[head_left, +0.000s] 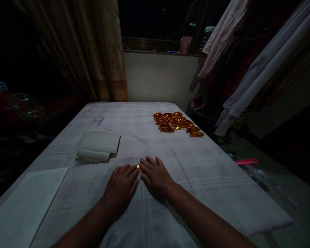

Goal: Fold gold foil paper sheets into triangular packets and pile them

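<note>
Resting side by side near you on the white cloth (196,165), your left hand (121,186) and right hand (156,176) lay flat, fingers spread. A small gold foil piece (138,167) showed between their fingertips, gripped by neither. More orange-gold foil pieces (177,122) lay heaped far right.

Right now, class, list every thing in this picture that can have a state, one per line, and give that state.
Left hand: flat, palm down on the cloth.
Right hand: flat, palm down, beside the left.
Small gold piece: between the two hands' fingertips, mostly hidden.
Gold wrappers: loose heap, untouched.
Folded cloth: folded, lying flat.
Curtain: drawn aside.
</note>
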The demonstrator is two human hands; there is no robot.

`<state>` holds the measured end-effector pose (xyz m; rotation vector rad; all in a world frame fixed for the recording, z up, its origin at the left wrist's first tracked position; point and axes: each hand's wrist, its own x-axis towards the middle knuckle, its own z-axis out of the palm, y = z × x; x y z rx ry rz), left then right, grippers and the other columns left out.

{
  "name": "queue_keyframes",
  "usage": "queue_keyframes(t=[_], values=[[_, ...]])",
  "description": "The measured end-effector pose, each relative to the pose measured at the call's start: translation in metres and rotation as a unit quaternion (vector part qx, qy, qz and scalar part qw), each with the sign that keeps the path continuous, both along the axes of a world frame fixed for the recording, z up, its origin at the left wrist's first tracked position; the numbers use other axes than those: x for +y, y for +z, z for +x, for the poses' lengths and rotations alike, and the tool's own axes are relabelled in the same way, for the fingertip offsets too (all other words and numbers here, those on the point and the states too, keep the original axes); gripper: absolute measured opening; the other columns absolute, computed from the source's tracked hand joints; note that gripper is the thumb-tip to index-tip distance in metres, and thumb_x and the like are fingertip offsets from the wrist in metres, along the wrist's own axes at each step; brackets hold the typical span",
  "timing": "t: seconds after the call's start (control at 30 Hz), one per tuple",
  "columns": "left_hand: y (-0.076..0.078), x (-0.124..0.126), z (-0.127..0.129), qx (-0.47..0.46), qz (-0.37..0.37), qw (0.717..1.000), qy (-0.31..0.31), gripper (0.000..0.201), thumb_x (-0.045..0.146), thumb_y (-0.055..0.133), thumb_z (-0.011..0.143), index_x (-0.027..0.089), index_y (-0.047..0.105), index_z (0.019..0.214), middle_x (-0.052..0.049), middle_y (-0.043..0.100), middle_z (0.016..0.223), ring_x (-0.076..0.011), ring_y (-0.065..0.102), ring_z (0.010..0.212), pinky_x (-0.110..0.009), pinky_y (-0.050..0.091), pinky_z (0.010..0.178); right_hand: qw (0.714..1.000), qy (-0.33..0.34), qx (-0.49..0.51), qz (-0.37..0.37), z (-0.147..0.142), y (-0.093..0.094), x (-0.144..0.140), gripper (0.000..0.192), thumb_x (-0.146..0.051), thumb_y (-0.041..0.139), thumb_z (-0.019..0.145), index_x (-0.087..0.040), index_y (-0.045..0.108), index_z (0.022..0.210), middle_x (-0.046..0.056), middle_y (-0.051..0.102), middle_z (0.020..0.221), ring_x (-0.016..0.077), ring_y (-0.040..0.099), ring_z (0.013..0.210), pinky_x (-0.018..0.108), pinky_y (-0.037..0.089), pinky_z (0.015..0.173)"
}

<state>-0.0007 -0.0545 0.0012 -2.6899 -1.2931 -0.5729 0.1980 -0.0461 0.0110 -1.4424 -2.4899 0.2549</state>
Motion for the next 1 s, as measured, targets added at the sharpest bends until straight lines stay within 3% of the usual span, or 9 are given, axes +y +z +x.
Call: queue_keyframes(t=[0.2, 0.43, 0.6, 0.73, 0.87, 1.0], values=[[0.001, 0.0, -0.003, 0.003, -0.009, 1.0, -0.004, 0.035, 0.022, 0.049, 0.099, 0.023, 0.065, 0.129, -0.006, 0.071, 0.128, -0.0293, 0.06, 0.118, -0.048, 0.042, 0.099, 0.997, -0.068, -0.028, -0.009, 0.023, 0.0, -0.006, 0.045, -0.035, 0.042, 0.104, -0.023, 0.053, 0.146, 0.007, 0.049, 0.155, 0.0317, 0.033, 0.149, 0.062, 0.02, 0.12], [0.012, 0.002, 0.015, 0.021, -0.01, 1.0, -0.007, 0.029, 0.024, 0.051, 0.097, 0.02, 0.067, 0.121, -0.009, 0.072, 0.118, -0.03, 0.06, 0.118, -0.051, 0.037, 0.108, 0.996, -0.078, -0.043, -0.004, 0.026, -0.003, -0.007, 0.048, -0.038, 0.044, 0.104, -0.021, 0.05, 0.148, 0.01, 0.046, 0.157, 0.0328, 0.032, 0.149, 0.061, 0.022, 0.119], [0.001, 0.005, 0.029, 0.037, -0.016, 0.999, -0.026, 0.04, 0.034, 0.045, 0.102, 0.018, 0.061, 0.134, -0.011, 0.067, 0.135, -0.031, 0.056, 0.129, -0.055, 0.031, 0.115, 0.995, -0.082, -0.05, 0.003, 0.025, -0.004, -0.007, 0.048, -0.039, 0.043, 0.104, -0.022, 0.05, 0.148, 0.011, 0.046, 0.157, 0.0325, 0.032, 0.149, 0.06, 0.022, 0.119], [-0.006, -0.004, 0.01, 0.066, -0.027, 0.997, -0.016, 0.048, 0.042, 0.043, 0.102, 0.017, 0.056, 0.141, -0.012, 0.061, 0.143, -0.0317, 0.054, 0.134, -0.056, 0.028, 0.116, 0.995, -0.09, -0.05, -0.005, 0.026, -0.005, -0.007, 0.048, -0.041, 0.043, 0.104, -0.023, 0.05, 0.148, 0.01, 0.043, 0.159, 0.0333, 0.032, 0.149, 0.061, 0.022, 0.119], [-0.001, -0.012, -0.012, 0.075, -0.015, 0.997, -0.005, 0.046, 0.038, 0.046, 0.101, 0.017, 0.055, 0.141, -0.01, 0.061, 0.144, -0.033, 0.052, 0.134, -0.057, 0.025, 0.116, 0.994, -0.098, -0.047, -0.011, 0.024, -0.004, -0.007, 0.048, -0.04, 0.044, 0.104, -0.023, 0.05, 0.148, 0.01, 0.042, 0.159, 0.0331, 0.032, 0.149, 0.06, 0.022, 0.119], [0.008, -0.007, -0.007, 0.059, -0.006, 0.998, -0.006, 0.039, 0.034, 0.046, 0.101, 0.019, 0.06, 0.133, -0.01, 0.069, 0.13, -0.0296, 0.058, 0.123, -0.054, 0.024, 0.118, 0.994, -0.094, -0.047, -0.01, 0.024, -0.003, -0.007, 0.049, -0.04, 0.045, 0.103, -0.021, 0.05, 0.149, 0.012, 0.043, 0.158, 0.0336, 0.033, 0.148, 0.06, 0.023, 0.12]])
